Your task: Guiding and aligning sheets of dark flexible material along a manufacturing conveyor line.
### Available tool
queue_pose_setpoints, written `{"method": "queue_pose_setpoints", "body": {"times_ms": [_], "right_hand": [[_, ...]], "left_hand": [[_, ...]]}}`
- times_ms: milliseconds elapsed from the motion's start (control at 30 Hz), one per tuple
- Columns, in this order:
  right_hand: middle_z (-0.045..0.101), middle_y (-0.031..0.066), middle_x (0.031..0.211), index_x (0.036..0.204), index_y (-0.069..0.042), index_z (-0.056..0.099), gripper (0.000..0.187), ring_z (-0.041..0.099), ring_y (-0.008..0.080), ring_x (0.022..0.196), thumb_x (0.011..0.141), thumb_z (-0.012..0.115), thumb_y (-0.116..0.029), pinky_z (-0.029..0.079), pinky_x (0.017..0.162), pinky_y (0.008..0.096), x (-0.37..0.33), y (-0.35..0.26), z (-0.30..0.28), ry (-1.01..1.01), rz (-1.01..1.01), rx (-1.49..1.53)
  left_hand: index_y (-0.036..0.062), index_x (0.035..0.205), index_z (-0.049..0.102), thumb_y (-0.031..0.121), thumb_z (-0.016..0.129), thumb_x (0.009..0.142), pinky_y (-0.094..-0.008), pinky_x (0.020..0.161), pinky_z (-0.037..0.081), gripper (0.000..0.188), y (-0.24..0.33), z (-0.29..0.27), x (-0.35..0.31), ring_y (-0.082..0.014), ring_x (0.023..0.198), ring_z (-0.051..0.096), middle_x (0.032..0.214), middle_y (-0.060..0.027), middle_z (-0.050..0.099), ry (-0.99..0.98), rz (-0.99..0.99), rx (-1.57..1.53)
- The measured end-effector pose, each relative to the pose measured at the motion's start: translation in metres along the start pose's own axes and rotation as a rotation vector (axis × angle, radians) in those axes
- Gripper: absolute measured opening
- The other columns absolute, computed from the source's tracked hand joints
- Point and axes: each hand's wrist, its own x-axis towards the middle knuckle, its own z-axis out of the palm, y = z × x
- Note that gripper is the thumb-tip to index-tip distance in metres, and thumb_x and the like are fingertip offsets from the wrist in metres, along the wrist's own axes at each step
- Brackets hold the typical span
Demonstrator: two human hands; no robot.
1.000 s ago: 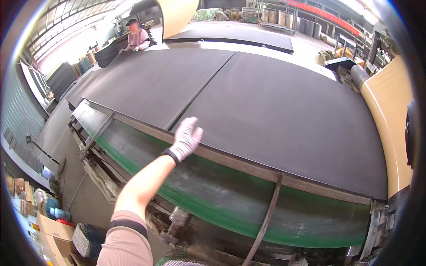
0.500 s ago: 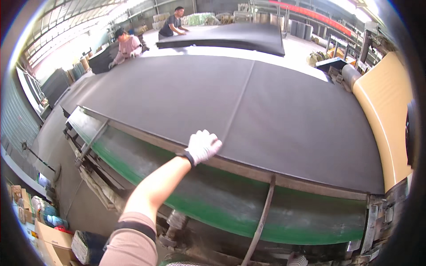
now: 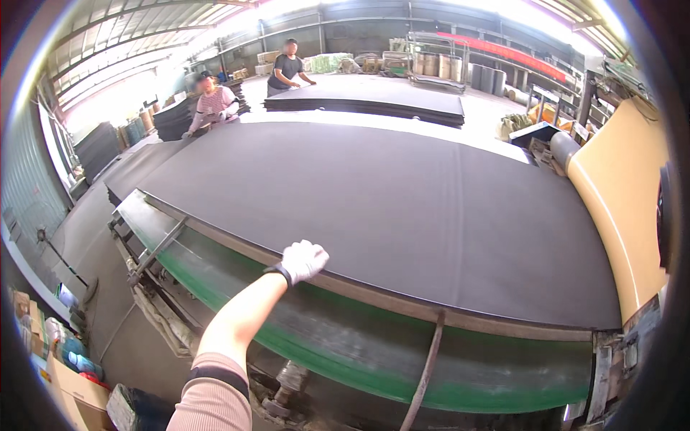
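My left hand [image 3: 305, 261], in a white glove with a black band at the wrist, is at the near edge of a wide black sheet [image 3: 345, 201]. Its fingers are curled down and closed at that edge; the fingertips are partly hidden. The sheet lies flat on a long table-like machine, with a faint raised ridge [image 3: 458, 215] running across it right of my hand. Just below the edge runs a green belt [image 3: 359, 337] under a metal rail. My right hand is out of view.
A slanting metal bar [image 3: 425, 370] crosses the green belt in front. To the right rises a tan curved sheet [image 3: 622, 201]. Beyond the black sheet, one person [image 3: 214, 104] stands at its far left end and another [image 3: 287, 68] behind a stack of dark sheets [image 3: 366, 108].
The view has tilted up. My left hand has moved a little left along the edge. The ridge in the sheet has shifted right and straightened.
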Motion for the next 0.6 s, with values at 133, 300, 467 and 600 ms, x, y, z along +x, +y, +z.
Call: {"method": "queue_pose_setpoints", "body": {"times_ms": [133,300,467,600], "right_hand": [[0.072,0.0208,0.073,0.071,-0.003,0.076,0.063,0.074,0.0374,0.076,0.091,0.056,-0.059,0.060,0.070,0.0476,-0.001,0.000,0.001,-0.032,0.059,0.010],[0.073,0.0205,0.074,0.074,-0.003,0.077,0.062,0.074,0.0368,0.077,0.092,0.054,-0.058,0.060,0.069,0.0466,-0.001,-0.001,-0.005,-0.014,0.033,0.047],[0.073,0.0203,0.076,0.075,-0.003,0.077,0.065,0.075,0.0355,0.078,0.094,0.051,-0.058,0.060,0.070,0.0460,-0.007,-0.008,-0.019,-0.023,0.031,0.058],[0.074,0.0197,0.079,0.076,-0.003,0.077,0.067,0.075,0.0350,0.080,0.095,0.048,-0.059,0.060,0.071,0.0447,-0.006,-0.008,-0.025,-0.116,0.051,0.032]], "left_hand": [[0.0163,0.110,0.070,0.046,0.050,0.096,-0.0515,0.090,0.052,0.038,0.039,0.024,-0.004,-0.0391,0.105,0.061,0.108,-0.0200,0.064,0.068,0.317,-0.074],[0.0135,0.109,0.069,0.049,0.052,0.096,-0.0508,0.088,0.052,0.042,0.119,0.017,-0.020,-0.0368,0.104,0.061,0.104,-0.0179,0.064,0.039,0.418,-0.086],[0.0077,0.119,0.067,0.047,0.053,0.097,-0.0478,0.098,0.049,0.048,0.161,0.022,-0.025,-0.0376,0.113,0.060,0.116,-0.0182,0.065,-0.086,0.590,-0.311],[0.0049,0.134,0.058,0.039,0.053,0.097,-0.0468,0.110,0.043,0.051,0.136,0.004,-0.019,-0.0388,0.128,0.054,0.134,-0.0204,0.061,0.036,0.532,-0.445]]}}
